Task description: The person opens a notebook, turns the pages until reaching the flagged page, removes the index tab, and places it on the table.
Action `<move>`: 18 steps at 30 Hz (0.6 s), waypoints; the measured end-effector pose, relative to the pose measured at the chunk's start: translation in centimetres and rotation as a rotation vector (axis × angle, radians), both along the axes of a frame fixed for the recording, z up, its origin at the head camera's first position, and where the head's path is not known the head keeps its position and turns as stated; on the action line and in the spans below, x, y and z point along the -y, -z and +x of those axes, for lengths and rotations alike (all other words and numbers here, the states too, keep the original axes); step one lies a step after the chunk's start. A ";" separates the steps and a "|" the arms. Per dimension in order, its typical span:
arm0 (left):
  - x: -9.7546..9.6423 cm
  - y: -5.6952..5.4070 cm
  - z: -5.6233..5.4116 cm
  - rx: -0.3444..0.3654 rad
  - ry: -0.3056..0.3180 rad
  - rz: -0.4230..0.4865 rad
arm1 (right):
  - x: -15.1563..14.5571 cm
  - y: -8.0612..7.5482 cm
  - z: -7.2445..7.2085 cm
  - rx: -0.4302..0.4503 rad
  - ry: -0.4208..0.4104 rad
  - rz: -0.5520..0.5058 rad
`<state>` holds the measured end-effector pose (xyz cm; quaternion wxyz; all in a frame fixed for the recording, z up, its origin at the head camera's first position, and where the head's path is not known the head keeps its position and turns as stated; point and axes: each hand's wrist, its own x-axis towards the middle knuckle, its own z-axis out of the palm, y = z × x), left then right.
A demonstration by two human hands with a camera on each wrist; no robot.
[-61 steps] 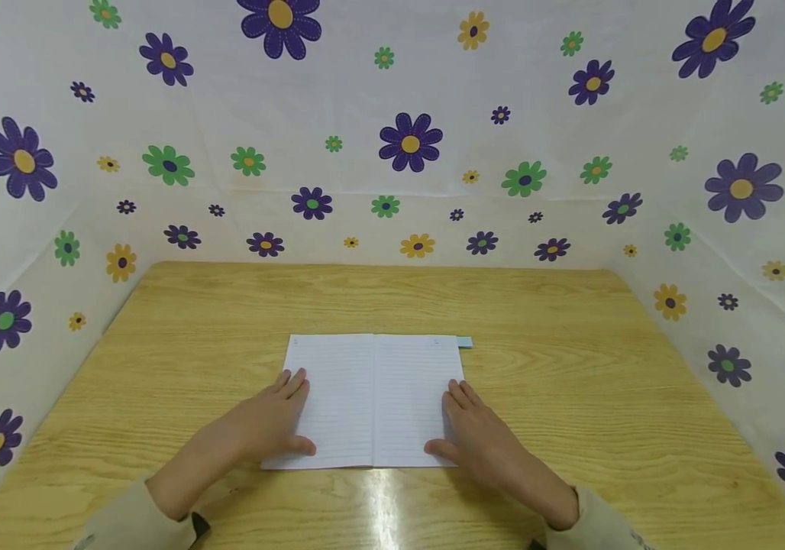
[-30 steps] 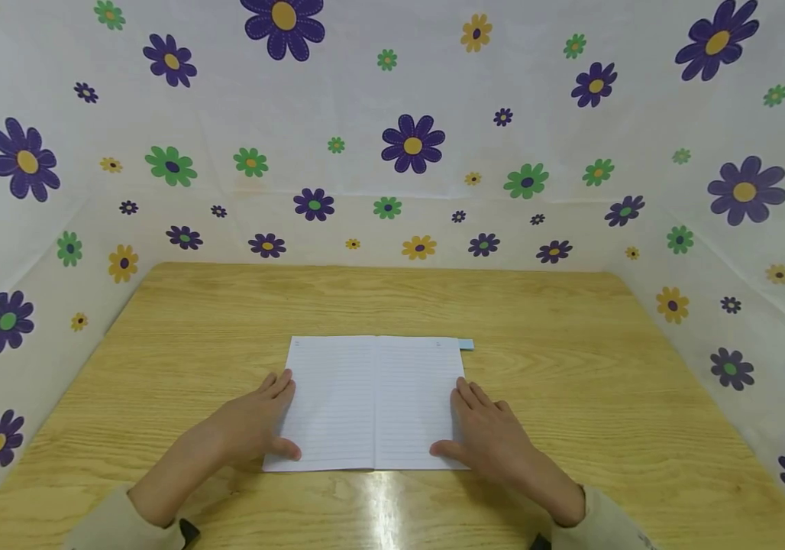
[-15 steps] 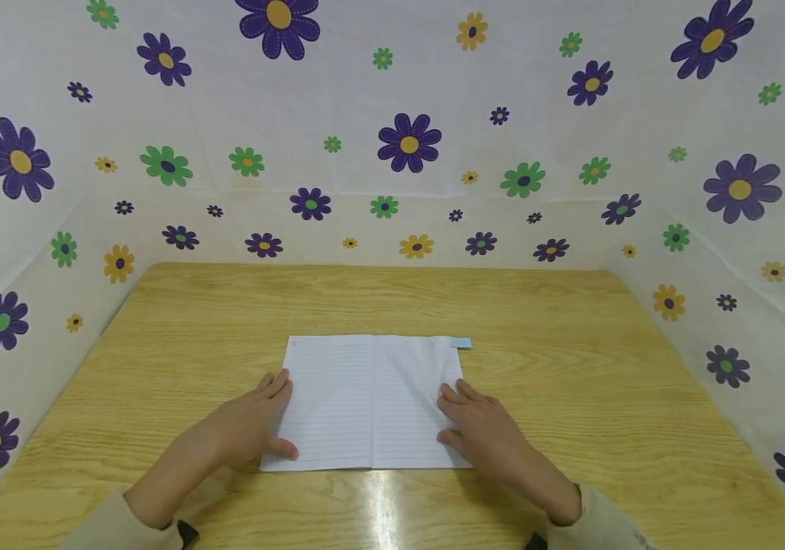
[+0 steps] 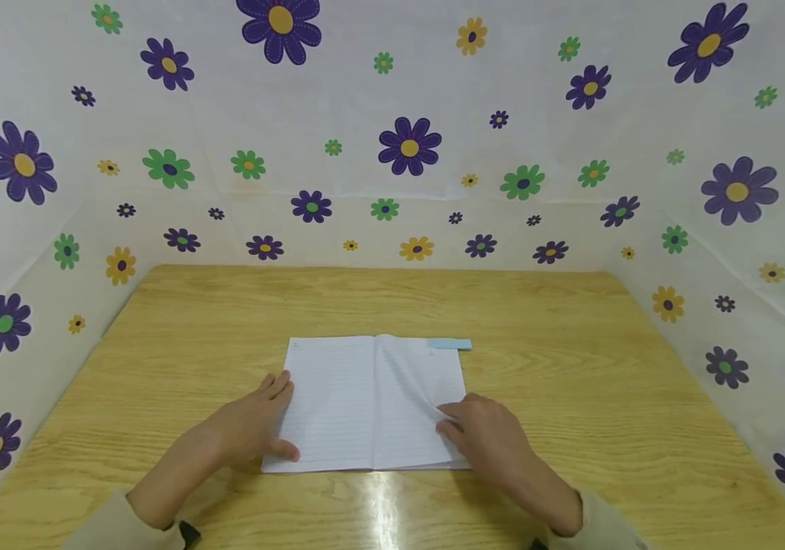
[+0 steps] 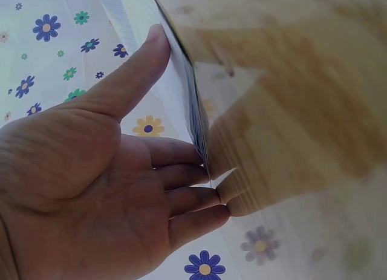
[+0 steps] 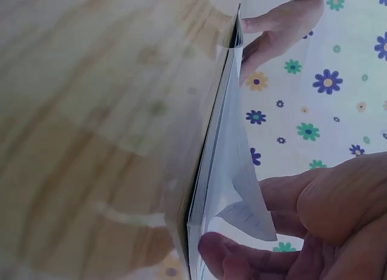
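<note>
An open lined notebook [image 4: 331, 412] lies flat on the wooden table, its spine pointing away from me. My left hand [image 4: 244, 424] rests along the left edge, fingers straight, the thumb on the page; the left wrist view shows its palm [image 5: 103, 189] beside that edge. At the right edge, my right hand [image 4: 499, 439] pinches a page [image 4: 406, 405] between thumb and fingers. That page is lifted and creased diagonally, and its raised corner [image 6: 257, 222] shows in the right wrist view. A pale blue tab [image 4: 450, 344] sticks out at the top right.
The wooden table [image 4: 227, 305] extends around the notebook on every side. White cloth [image 4: 337, 92] printed with purple, green and yellow flowers encloses the back and both sides. Light reflects off the tabletop at the near edge.
My right hand has gone from lying flat on the right page to pinching its edge and lifting it leftward, showing more of the blue tab. The left hand slid slightly outward, then stayed.
</note>
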<state>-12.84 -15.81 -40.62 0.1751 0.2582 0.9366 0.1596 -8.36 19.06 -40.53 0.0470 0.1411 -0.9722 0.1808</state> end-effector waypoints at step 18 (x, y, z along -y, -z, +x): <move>0.0 0.1 0.0 -0.010 0.004 -0.007 | -3.5 -1.1 -1.7 0.442 0.166 -0.714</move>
